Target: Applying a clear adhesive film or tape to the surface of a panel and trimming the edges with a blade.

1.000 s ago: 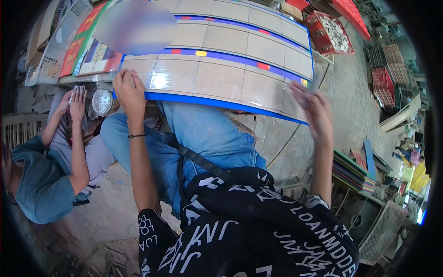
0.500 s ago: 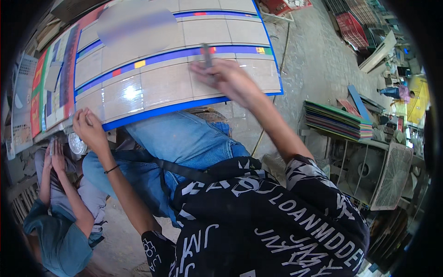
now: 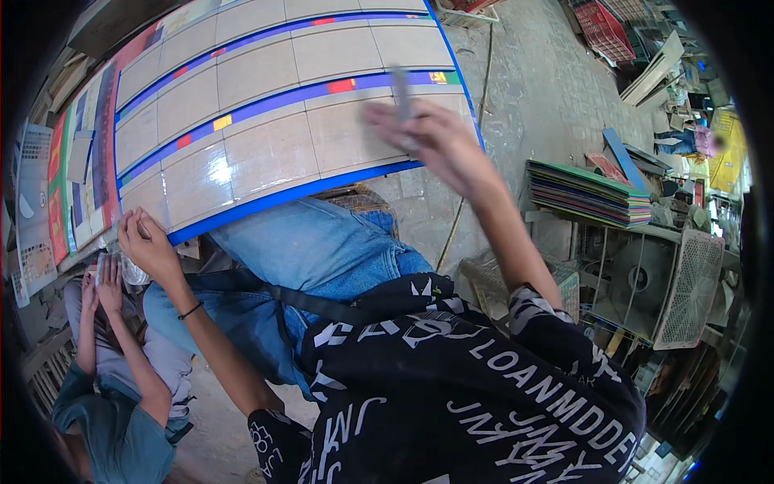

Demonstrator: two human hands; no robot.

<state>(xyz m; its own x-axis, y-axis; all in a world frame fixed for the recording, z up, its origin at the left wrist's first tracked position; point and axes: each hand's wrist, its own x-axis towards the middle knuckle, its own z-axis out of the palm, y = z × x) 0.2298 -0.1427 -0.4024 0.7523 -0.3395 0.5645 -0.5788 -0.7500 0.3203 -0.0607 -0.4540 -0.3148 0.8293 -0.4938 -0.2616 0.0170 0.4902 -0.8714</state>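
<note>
A large glossy board (image 3: 266,165) with a blue edge, beige panels and purple stripes lies across the work surface in front of me. At its near left corner is my left hand (image 3: 151,246), fingers curled and pinched together on the edge. My right hand (image 3: 443,145) is closed around a slim grey tool (image 3: 401,90), raised over the board's right part. Motion blurs the tool, so its exact kind does not show. I cannot tell whether it touches the board.
Other printed sheets (image 3: 85,161) lie to the left. A co-worker (image 3: 113,403) sits at the lower left, hands close together. On the right, a stack of coloured boards (image 3: 584,194) rests above a metal-framed fan (image 3: 641,278). Red crates (image 3: 605,40) stand farther back.
My right hand has moved right with the tool, away from the middle of the board. The board appears shifted slightly left in view, and my left hand stays at its corner.
</note>
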